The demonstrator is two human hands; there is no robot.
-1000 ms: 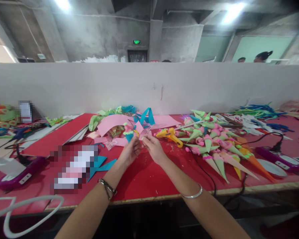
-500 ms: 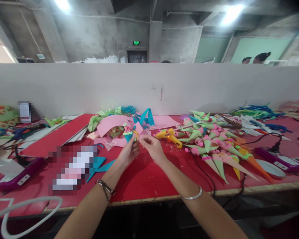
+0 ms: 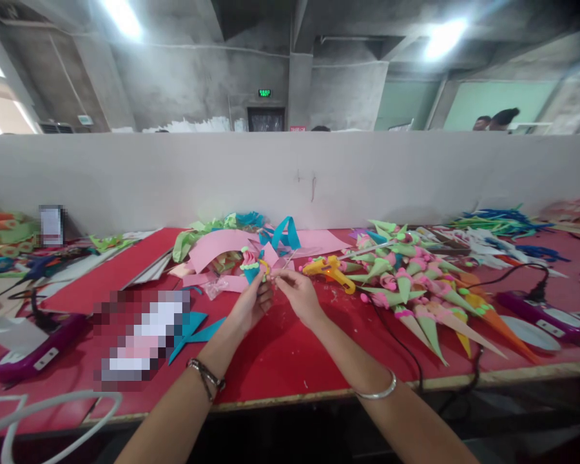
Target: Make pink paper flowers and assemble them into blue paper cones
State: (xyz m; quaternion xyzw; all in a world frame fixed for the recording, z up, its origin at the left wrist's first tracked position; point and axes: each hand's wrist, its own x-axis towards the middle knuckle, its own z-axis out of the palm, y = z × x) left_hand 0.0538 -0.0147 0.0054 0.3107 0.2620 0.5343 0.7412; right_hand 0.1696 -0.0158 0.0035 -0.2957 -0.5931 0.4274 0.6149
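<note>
My left hand (image 3: 252, 303) is closed around a small teal foam cone (image 3: 252, 265) with a pink and green top, held upright above the red table (image 3: 280, 351). My right hand (image 3: 297, 293) is pinched at the cone's side, fingertips touching a small yellow piece there. Both hands meet at the table's middle. A yellow hot glue gun (image 3: 329, 269) lies just right of my right hand.
A heap of finished pink, green and orange cones (image 3: 415, 283) fills the right side. Pink foam sheets (image 3: 222, 245) and teal strips lie behind my hands. Purple devices (image 3: 33, 351) (image 3: 541, 309) with black cords sit at both sides. A grey partition (image 3: 290, 174) backs the table.
Both hands stay together on the cone and have hardly moved; the view has tilted slightly, so everything sits a little lower in the picture.
</note>
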